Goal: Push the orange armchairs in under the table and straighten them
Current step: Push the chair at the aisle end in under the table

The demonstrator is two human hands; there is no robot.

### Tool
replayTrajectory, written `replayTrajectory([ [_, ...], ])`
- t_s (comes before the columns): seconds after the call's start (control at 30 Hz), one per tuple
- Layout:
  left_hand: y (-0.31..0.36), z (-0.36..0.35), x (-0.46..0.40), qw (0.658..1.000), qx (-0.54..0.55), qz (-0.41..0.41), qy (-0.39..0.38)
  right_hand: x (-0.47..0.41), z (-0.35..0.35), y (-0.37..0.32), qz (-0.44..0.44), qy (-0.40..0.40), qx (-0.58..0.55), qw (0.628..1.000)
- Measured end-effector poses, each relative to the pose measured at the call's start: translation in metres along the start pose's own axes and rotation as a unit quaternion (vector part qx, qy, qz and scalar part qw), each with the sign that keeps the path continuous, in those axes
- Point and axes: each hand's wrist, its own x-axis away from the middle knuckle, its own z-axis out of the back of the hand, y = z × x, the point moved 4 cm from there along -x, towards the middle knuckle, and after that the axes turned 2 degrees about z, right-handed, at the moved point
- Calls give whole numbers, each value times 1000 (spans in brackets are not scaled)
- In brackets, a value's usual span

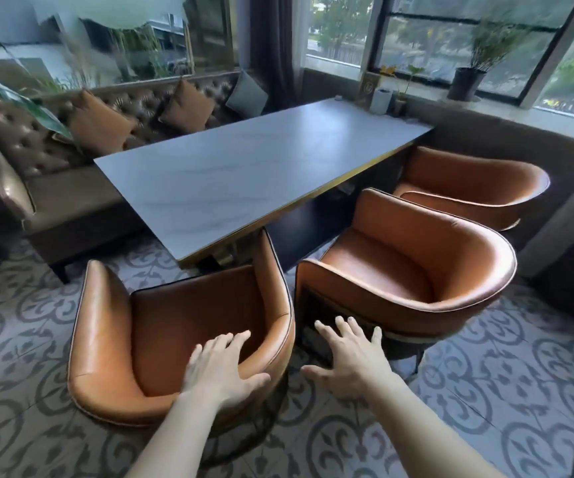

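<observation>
Three orange armchairs stand along the near long side of a white-topped table (pixel 244 174). The nearest armchair (pixel 113 339) sits at the table's near corner, turned at an angle with its seat facing right. My left hand (pixel 221 369) lies on its curved back rim, fingers spread over the edge. My right hand (pixel 351 353) hovers open in the gap beside it, fingers apart, near the dark side of the middle armchair (pixel 416 270). The middle armchair is pulled out and angled. The far armchair (pixel 475 184) stands closer to the table by the window.
A brown tufted sofa (pixel 54 188) with cushions lines the table's far side. Potted plants (pixel 468 81) and small items stand on the window ledge behind the table's far end. Patterned floor tiles (pixel 485 391) spread out to the right and left of the chairs.
</observation>
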Motion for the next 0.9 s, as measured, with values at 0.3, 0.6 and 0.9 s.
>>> replayTrajectory([
  [0.3, 190, 7, -42, 998, -33, -43, 36, 8, 65, 170, -25, 49, -11, 998],
  [0.6, 342, -8, -157, 995, -30, -89, 31, -59, 106, 320, -62, 28, -8, 998],
  [0.9, 454, -23, -305, 996, -2, -89, 8, -173, 149, 449, -86, 0, 27, 996],
])
